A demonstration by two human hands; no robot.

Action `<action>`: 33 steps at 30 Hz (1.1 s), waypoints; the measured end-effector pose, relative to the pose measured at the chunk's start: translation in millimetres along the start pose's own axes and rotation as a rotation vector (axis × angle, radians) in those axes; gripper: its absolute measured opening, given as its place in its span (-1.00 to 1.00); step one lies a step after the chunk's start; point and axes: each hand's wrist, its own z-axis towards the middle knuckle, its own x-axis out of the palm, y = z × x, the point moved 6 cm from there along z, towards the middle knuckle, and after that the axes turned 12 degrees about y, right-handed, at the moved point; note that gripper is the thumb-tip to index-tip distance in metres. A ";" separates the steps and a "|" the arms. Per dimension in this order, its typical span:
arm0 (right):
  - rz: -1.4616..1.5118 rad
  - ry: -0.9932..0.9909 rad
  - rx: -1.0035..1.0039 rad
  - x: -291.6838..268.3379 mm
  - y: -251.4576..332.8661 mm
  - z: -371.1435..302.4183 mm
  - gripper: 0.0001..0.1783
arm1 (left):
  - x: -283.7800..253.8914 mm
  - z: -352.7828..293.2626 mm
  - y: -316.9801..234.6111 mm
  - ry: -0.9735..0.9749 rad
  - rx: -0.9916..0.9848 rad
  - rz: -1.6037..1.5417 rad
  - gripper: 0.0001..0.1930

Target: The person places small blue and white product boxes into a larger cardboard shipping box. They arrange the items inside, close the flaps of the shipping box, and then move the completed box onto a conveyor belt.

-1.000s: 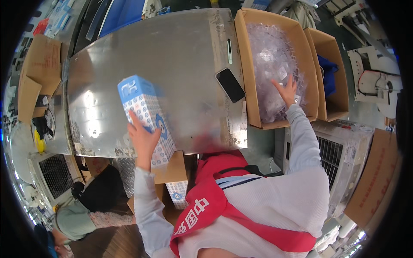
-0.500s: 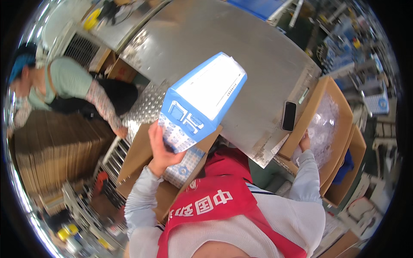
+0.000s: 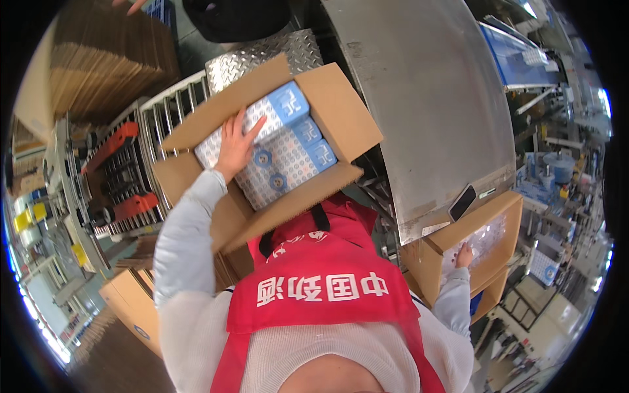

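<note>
My left hand [image 3: 236, 147] lies on top of a blue-and-white patterned box [image 3: 262, 118], its fingers spread and nothing gripped in them. That box sits inside an open brown carton [image 3: 337, 108], next to more boxes [image 3: 288, 167] of the same kind. Over at the right, my right hand [image 3: 464, 255] reaches into a second open carton [image 3: 429, 268] of clear plastic pieces [image 3: 488, 237]. Its fingers look closed among the pieces; what they hold is too small to make out.
A metal table [image 3: 426, 111] stands ahead, with a phone [image 3: 462, 203] near its edge. The left carton rests by a roller conveyor [image 3: 177, 108] and a diamond-plate sheet [image 3: 262, 62]. Stacked flat cardboard [image 3: 111, 49] is at far left, where another person's fingers [image 3: 136, 6] show.
My left hand has brought the box down from above the table into the carton and opened off it. My right hand stays in the plastic-filled carton. The view has turned left.
</note>
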 end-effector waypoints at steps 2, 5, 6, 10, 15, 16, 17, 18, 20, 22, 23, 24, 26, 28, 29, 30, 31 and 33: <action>0.128 -0.079 -0.055 -25.9 2.0 -14.4 -0.59 | -2.8 2.6 -4.9 0.129 0.103 0.382 -0.02; 0.720 -0.258 -0.050 -33.5 30.8 -42.5 -0.56 | 22.7 -6.6 -1.8 0.317 0.108 -0.062 0.14; 0.932 -0.293 -0.068 -44.3 37.7 -44.5 -0.53 | 28.5 -4.6 -0.6 0.334 0.128 -0.137 0.20; 0.836 0.200 -0.464 31.4 201.6 -108.9 -0.21 | 123.9 -3.3 12.0 0.546 0.048 -0.121 0.38; 0.506 0.714 -0.625 198.6 397.0 -255.0 -0.24 | 144.4 21.1 5.9 0.633 -0.121 0.065 0.43; 0.492 0.888 -0.624 233.7 417.2 -269.8 -0.29 | 144.7 16.1 1.3 0.598 -0.151 0.041 0.42; 0.477 1.067 -0.584 270.4 434.4 -285.6 -0.32 | 148.3 4.2 -4.1 0.563 -0.193 0.016 0.41; 0.460 1.228 -0.558 304.5 444.4 -294.6 -0.33 | 149.7 -9.9 -9.1 0.535 -0.226 -0.007 0.40; 0.439 1.504 -0.475 360.0 453.8 -317.8 -0.32 | 152.0 -37.8 -10.8 0.547 -0.262 -0.042 0.37; 0.397 1.693 -0.378 400.9 459.2 -344.1 -0.28 | 148.8 -60.2 -7.5 0.591 -0.343 -0.100 0.36; 0.369 1.755 -0.336 415.9 460.5 -355.8 -0.25 | 145.2 -64.3 -1.8 0.600 -0.361 -0.099 0.37; 0.339 1.815 -0.286 428.7 460.4 -363.9 -0.23 | 142.1 -68.7 3.7 0.615 -0.379 -0.103 0.38; 0.087 1.753 -0.270 458.9 445.9 -351.3 -0.09 | 140.1 -75.2 13.0 0.641 -0.413 -0.121 0.41; -0.258 1.535 -0.307 474.4 439.6 -337.0 -0.06 | 138.3 -76.6 11.4 0.743 -0.410 -0.057 0.47; -0.313 1.468 -0.276 468.9 429.5 -333.6 -0.08 | 136.9 -78.1 9.8 0.789 -0.414 -0.054 0.49; -0.245 1.557 -0.216 467.5 424.7 -331.9 -0.05 | 137.2 -78.6 7.1 0.830 -0.416 -0.058 0.51; -0.174 1.641 -0.146 463.4 417.2 -323.3 -0.01 | 138.6 -79.7 5.2 0.855 -0.416 -0.041 0.53; -0.010 1.761 -0.083 446.9 413.7 -320.1 -0.12 | 137.6 -80.2 6.4 0.952 -0.404 -0.016 0.53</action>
